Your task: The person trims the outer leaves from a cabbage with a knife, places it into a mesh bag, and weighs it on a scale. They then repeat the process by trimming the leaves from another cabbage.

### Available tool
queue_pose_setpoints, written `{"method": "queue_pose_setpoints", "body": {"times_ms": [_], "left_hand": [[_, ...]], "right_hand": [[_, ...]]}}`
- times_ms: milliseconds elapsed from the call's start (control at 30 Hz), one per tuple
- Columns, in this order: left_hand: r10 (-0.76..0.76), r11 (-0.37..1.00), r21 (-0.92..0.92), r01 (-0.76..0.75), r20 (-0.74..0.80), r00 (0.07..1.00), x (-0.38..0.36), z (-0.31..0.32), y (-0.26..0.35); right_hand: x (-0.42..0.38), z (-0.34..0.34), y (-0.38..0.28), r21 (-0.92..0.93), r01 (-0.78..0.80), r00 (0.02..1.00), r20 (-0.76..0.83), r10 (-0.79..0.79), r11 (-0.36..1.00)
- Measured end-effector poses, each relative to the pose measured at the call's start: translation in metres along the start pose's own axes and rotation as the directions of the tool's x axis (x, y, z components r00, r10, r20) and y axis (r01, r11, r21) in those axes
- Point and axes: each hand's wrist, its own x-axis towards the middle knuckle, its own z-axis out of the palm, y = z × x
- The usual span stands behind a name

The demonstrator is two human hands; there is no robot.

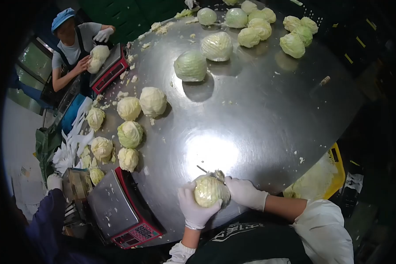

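Observation:
My left hand (197, 207), in a white glove, wraps round the near left side of a pale green cabbage (209, 191) with a glossy surface, close over the table's near edge. My right hand (246, 192), also gloved, is closed at the cabbage's far right side. Its fingertips are by a small brownish piece (218, 175) at the top of the cabbage, and I cannot tell what they grip. Just beyond lies a thin dark sliver (201, 168) on the steel table (259, 114).
Several cabbages (153, 101) stand on the left, others (216, 46) farther back. A red scale (134, 220) sits at my left; another (112, 72) holds a cabbage under a co-worker's hands (84, 65). A second person's gloved hand (54, 181) is far left. A yellow crate (337, 171) stands right.

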Motion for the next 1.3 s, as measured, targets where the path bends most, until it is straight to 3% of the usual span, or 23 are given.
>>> {"method": "queue_pose_setpoints", "body": {"times_ms": [133,233,300,333,400,433,467,500,567,600,667,733,800,833,900,933,1000,1033,1100,1167,1200,1233,1300], "left_hand": [[-0.153,0.954,-0.275,0.121,-0.098,0.983,-0.034,0.004,-0.059],[-0.05,0.915,-0.403,-0.024,-0.172,0.984,-0.057,-0.001,-0.065],[-0.257,0.729,-0.672,0.131,-0.09,0.962,-0.065,-0.002,-0.048],[-0.303,0.681,-0.708,0.184,-0.044,0.952,-0.066,-0.006,-0.037],[-0.239,0.725,-0.661,0.195,0.024,0.971,-0.073,-0.003,-0.042],[-0.066,0.907,-0.419,0.049,-0.026,0.998,-0.067,-0.009,-0.043],[-0.033,0.951,-0.305,0.041,0.032,0.999,-0.061,-0.01,-0.046],[-0.065,0.888,-0.453,0.079,0.046,0.997,-0.057,-0.004,-0.042],[-0.084,0.919,-0.38,0.103,0.067,0.994,-0.043,-0.005,-0.024],[-0.147,0.91,-0.385,0.153,0.044,0.988,-0.038,0.002,-0.015],[-0.223,0.931,-0.295,0.216,0.013,0.975,-0.031,0.03,-0.017],[-0.249,0.929,-0.29,0.229,-0.032,0.968,-0.017,0.028,0.001],[-0.178,0.458,-0.882,0.113,0.034,0.984,0.013,-0.022,0.071],[-0.188,0.462,-0.88,0.112,0.026,0.982,0.019,-0.037,0.083],[0.032,0.921,-0.383,-0.065,-0.094,0.995,0.025,-0.055,0.094],[0.026,0.923,-0.38,-0.062,-0.099,0.995,0.021,-0.054,0.09],[-0.046,0.912,-0.411,0.001,-0.1,0.994,0.003,-0.04,0.068],[-0.085,0.901,-0.432,0.033,-0.101,0.991,-0.01,-0.03,0.055],[-0.16,0.876,-0.474,0.093,-0.103,0.982,-0.031,-0.013,0.033],[-0.263,0.816,-0.539,0.211,-0.02,0.965,-0.054,-0.019,0.013],[-0.35,0.738,-0.589,0.328,0.081,0.933,-0.067,-0.023,0.004],[-0.353,0.741,-0.59,0.321,0.065,0.933,-0.08,-0.02,-0.006],[-0.451,0.808,-0.446,0.386,-0.045,0.891,-0.1,-0.014,-0.02]], "right_hand": [[0.009,0.002,0.008,0.128,-0.09,0.996,0.027,0.087,0.988],[0.009,0.014,0.015,0.299,-0.077,0.996,-0.014,0.085,0.951],[0.0,-0.004,-0.007,0.781,-0.282,0.953,0.295,0.069,0.558],[0.0,-0.008,-0.018,0.798,-0.304,0.941,0.337,0.033,0.52],[0.006,0.009,-0.023,0.825,-0.198,0.965,0.259,-0.044,0.53],[0.013,0.021,-0.017,0.898,-0.106,0.989,0.14,-0.049,0.426],[0.014,-0.003,-0.031,0.938,-0.074,0.987,0.119,-0.112,0.34],[0.023,0.011,-0.017,0.925,0.137,0.976,-0.065,-0.206,0.354],[0.02,-0.003,-0.011,0.691,0.291,0.956,-0.232,-0.177,0.662],[0.018,-0.012,-0.026,0.764,0.183,0.978,-0.204,-0.038,0.619],[0.019,-0.006,0.005,0.505,0.046,0.986,-0.159,0.041,0.862],[0.031,0.002,0.031,0.435,0.074,0.979,-0.205,0.019,0.897],[0.04,0.006,0.027,0.45,0.086,0.951,-0.303,0.061,0.889],[0.043,0.013,0.034,0.45,0.091,0.954,-0.294,0.051,0.888],[0.052,0.027,0.058,0.929,0.093,0.967,-0.17,0.19,0.359],[0.06,0.022,0.065,0.929,0.09,0.969,-0.165,0.183,0.36],[0.079,0.01,0.072,0.453,-0.201,0.954,-0.111,0.278,0.868],[0.079,0.01,0.074,0.443,-0.198,0.956,-0.108,0.272,0.874],[0.078,0.018,0.086,0.266,0.135,0.968,-0.242,-0.069,0.954],[0.095,0.031,0.117,0.216,0.268,0.941,-0.269,-0.207,0.939],[0.106,0.035,0.127,0.168,0.388,0.897,-0.295,-0.329,0.906],[0.083,0.013,0.085,0.493,0.253,0.967,-0.151,-0.205,0.832],[0.033,-0.035,-0.008,0.917,-0.172,0.985,0.157,0.07,0.359]]}}
